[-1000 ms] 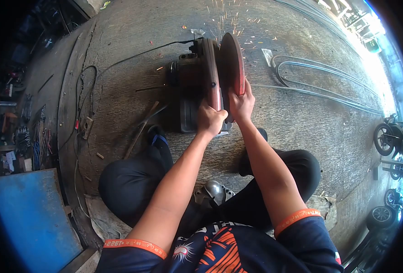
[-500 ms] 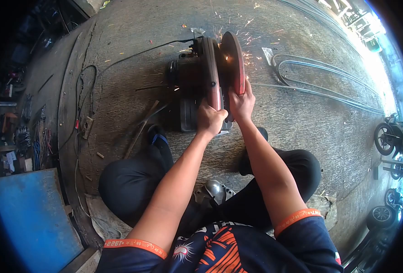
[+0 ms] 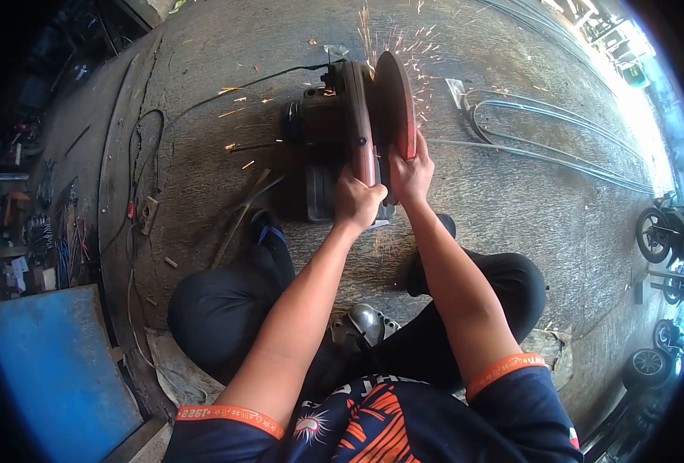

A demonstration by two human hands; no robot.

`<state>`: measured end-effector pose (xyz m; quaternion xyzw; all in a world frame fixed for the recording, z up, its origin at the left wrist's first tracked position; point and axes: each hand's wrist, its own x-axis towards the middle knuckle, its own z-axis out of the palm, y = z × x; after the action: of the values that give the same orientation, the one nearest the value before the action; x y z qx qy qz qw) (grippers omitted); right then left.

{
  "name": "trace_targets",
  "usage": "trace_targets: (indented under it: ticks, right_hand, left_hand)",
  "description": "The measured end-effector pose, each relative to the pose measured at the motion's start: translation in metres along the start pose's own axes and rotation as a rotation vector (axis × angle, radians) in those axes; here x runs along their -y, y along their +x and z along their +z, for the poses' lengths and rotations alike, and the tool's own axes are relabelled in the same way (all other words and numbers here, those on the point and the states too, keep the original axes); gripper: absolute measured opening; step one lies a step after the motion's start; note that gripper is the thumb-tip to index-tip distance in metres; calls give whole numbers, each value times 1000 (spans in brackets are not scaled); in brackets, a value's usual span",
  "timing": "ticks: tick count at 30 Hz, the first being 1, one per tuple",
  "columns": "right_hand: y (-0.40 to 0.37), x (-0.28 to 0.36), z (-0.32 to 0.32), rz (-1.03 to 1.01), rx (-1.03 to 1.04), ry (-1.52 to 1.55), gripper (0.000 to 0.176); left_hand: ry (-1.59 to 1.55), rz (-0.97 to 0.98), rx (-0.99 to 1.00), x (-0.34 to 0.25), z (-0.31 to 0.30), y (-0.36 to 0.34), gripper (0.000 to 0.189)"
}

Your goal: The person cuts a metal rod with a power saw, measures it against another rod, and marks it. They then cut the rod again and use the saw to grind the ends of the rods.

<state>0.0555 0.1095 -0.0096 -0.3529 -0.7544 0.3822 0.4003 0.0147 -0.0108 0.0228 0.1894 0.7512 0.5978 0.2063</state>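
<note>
A cut-off saw (image 3: 322,116) stands on the ground in front of me, its dark motor to the left. My left hand (image 3: 360,199) is closed around the saw's reddish handle (image 3: 364,166). Beside it, my right hand (image 3: 411,176) grips the lower end of a large round plate with a red rim (image 3: 410,123), which stands upright at the saw's right side. Sparks (image 3: 403,46) spray from behind the saw and plate. A thin metal rod (image 3: 511,151) runs out to the right from near my right hand. The cutting point is hidden.
Bent metal rods (image 3: 558,108) lie at the right. A black cable (image 3: 241,86) trails left from the saw. A rounded metal part (image 3: 365,320) sits between my legs. A blue panel (image 3: 56,363) is at the lower left, and motorcycles (image 3: 654,231) stand at the right edge.
The sparks now reach higher behind the saw, and more fly to its left; a few show below my hands. Both hands keep their hold in nearly the same place.
</note>
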Motion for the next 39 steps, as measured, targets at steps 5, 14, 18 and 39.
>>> trace_targets:
  ticks: [5, 14, 18, 39]
  right_hand:
    - [1, 4, -1, 19, 7, 32, 49]
    - [1, -2, 1, 0, 9, 27, 51]
    - [0, 0, 0, 12, 7, 1, 52]
    - [-1, 0, 0, 10, 7, -22, 52]
  left_hand:
    - [-23, 13, 7, 7, 1, 2, 39]
    - [5, -1, 3, 9, 1, 3, 38]
    - [-9, 21, -14, 11, 3, 3, 38]
    - [2, -46, 30, 0, -1, 0, 37]
